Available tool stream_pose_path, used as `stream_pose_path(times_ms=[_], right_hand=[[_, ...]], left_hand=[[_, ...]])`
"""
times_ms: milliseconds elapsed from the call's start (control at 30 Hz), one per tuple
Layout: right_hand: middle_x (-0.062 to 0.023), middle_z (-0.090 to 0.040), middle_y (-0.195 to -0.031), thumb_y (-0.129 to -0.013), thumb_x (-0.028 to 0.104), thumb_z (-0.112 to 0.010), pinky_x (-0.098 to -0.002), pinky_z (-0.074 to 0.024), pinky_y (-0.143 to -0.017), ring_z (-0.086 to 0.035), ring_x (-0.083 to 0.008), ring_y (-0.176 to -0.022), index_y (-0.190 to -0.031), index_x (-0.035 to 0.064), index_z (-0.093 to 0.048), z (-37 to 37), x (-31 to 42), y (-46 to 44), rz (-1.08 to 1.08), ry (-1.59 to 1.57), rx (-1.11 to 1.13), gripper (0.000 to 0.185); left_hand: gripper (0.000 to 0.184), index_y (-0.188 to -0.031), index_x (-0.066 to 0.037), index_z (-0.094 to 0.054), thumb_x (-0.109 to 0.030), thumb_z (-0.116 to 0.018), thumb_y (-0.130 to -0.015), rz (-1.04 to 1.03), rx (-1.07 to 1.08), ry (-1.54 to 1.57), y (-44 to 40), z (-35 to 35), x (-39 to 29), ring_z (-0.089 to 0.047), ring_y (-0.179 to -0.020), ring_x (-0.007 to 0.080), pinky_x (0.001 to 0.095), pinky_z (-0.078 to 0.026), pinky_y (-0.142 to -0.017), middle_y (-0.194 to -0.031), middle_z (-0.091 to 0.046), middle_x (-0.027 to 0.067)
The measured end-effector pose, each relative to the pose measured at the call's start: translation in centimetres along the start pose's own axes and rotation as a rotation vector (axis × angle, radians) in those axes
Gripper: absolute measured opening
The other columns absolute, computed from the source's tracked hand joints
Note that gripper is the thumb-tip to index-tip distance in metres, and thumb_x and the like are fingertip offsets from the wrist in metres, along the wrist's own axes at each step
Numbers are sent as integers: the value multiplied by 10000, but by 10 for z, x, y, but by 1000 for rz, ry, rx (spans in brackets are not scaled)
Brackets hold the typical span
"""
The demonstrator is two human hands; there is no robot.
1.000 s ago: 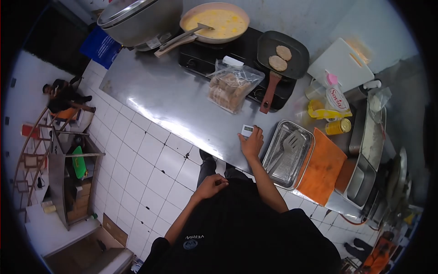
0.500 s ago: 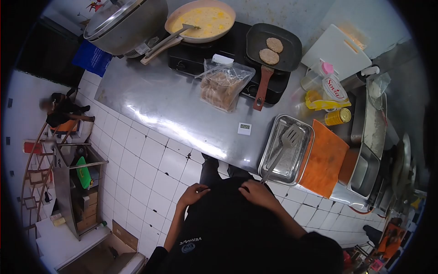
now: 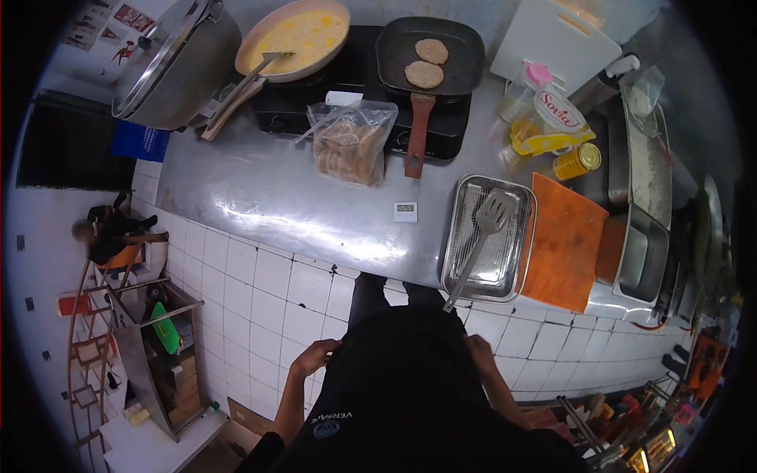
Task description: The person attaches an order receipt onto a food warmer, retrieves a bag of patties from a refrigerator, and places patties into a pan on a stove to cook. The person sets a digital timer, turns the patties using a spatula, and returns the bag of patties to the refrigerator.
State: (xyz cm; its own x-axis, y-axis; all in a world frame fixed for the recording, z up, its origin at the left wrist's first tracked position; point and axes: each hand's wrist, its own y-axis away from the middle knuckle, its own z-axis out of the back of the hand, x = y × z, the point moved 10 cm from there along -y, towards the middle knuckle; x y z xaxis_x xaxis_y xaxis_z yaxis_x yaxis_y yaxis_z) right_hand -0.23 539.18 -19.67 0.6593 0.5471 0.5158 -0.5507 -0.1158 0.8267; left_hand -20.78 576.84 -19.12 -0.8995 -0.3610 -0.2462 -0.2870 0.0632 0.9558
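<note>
My left hand point(image 3: 316, 356) is at the left side of my black shirt point(image 3: 394, 378), its fingers curled together on the cloth. On the shirt's other side is my right hand point(image 3: 479, 352), against the cloth with its fingers mostly hidden. Ahead, two round patties point(image 3: 428, 63) lie in a square grill pan point(image 3: 386, 59) with a brown handle. A pale pan point(image 3: 344, 17) of yellow, lumpy liquid stands to its left with a grey spatula point(image 3: 251, 77) in it. A slotted turner point(image 3: 490, 217) rests across a wire-lined metal tray point(image 3: 449, 236).
On the steel counter point(image 3: 236, 185) are a plastic bag of brown patties point(image 3: 351, 150), a small timer point(image 3: 405, 212), an orange cloth point(image 3: 564, 244), a yellow can point(image 3: 578, 161) and a large pot point(image 3: 185, 71). A person point(image 3: 110, 232) sits far left beyond a metal shelf point(image 3: 142, 355).
My hands have moved apart: the left shifted left and down, the right slid rightward and down along the shirt's side. The view has turned slightly; the things on the counter stay put.
</note>
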Motion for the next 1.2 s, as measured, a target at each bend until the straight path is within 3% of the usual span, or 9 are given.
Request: stream_pose_path(times_ms=[67, 200, 300, 367, 633, 867, 933, 1100, 1200], right_hand=[[-14, -515, -694, -977, 290, -550, -287, -408, -661, -452, -95, -702, -839, 14, -569, 20, 16, -7, 301, -25, -171, 309], [-12, -464, -730, -1007, 290, -479, -310, -395, -650, -417, -114, -704, -844, 17, -531, 41, -8, -18, 412, 54, -362, 321], [-40, -565, -829, -994, 304, -491, -316, -438, -706, -506, -140, -767, -936, 18, -570, 42, -8, -10, 158, -87, -237, 302], [-82, -641, -980, -971, 317, -515, -321, -484, -813, -593, -169, -877, -1081, 5, -594, 12, 20, 15, -129, -758, 39, 340], [-136, -636, -1176, -950, 382, -549, -356, -502, -937, -640, -222, -1028, -1225, -15, -566, 18, 17, 42, -553, -218, 517, 483], [-93, -675, -1035, -941, 434, -538, -318, -503, -879, -645, -175, -913, -1158, 7, -614, 4, 9, 4, -430, -381, 422, 485], [-69, -672, -983, -948, 414, -531, -307, -503, -825, -632, -162, -853, -1108, 13, -638, 2, 18, -4, -359, -362, 372, 445], [-66, -632, -874, -972, 370, -490, -311, -462, -751, -562, -134, -775, -966, -8, -629, 2, -41, -43, -257, -383, 212, 403], [-74, -621, -819, -977, 365, -474, -330, -449, -722, -544, -145, -744, -901, -6, -624, 12, -51, -48, -146, -212, 98, 407]], left_hand=[[373, -1164, 11, -591, -298, -490, -980, 29, 41, 37, 2, 1, 9, -608, -805, 141, 277, -494, -742, -1038, -650, 85], [370, -1158, 4, -576, -305, -434, -1013, -28, 104, 233, 7, -5, 4, -629, -766, 124, 264, -519, -667, -976, -668, 75], [387, -1159, -4, -578, -330, -429, -1014, -7, 85, 347, -15, 5, 41, -642, -742, 125, 268, -526, -623, -942, -679, 72], [404, -1155, -3, -584, -350, -440, -1008, 43, 49, 419, -15, 3, 56, -646, -731, 127, 271, -526, -600, -931, -683, 73], [410, -1127, -11, -605, -374, -522, -957, -1, -210, 368, 34, -25, 3, -626, -940, 185, 324, -465, -938, -1031, -671, 91], [347, -1090, -16, -592, -328, -488, -981, -68, 25, 605, 27, -29, 15, -596, -985, 159, 302, -461, -919, -1083, -639, 81], [319, -1079, -16, -595, -295, -468, -990, -106, 38, 336, 27, -17, 10, -591, -973, 148, 296, -466, -898, -1055, -636, 73], [296, -1055, -15, -593, -278, -485, -972, -107, 9, 161, 35, 20, 4, -644, -869, 155, 284, -534, -788, -991, -663, 80], [252, -978, -42, -624, -259, -500, -951, -122, -208, 462, 33, 38, -10, -615, -773, 153, 271, -507, -679, -928, -642, 68]])
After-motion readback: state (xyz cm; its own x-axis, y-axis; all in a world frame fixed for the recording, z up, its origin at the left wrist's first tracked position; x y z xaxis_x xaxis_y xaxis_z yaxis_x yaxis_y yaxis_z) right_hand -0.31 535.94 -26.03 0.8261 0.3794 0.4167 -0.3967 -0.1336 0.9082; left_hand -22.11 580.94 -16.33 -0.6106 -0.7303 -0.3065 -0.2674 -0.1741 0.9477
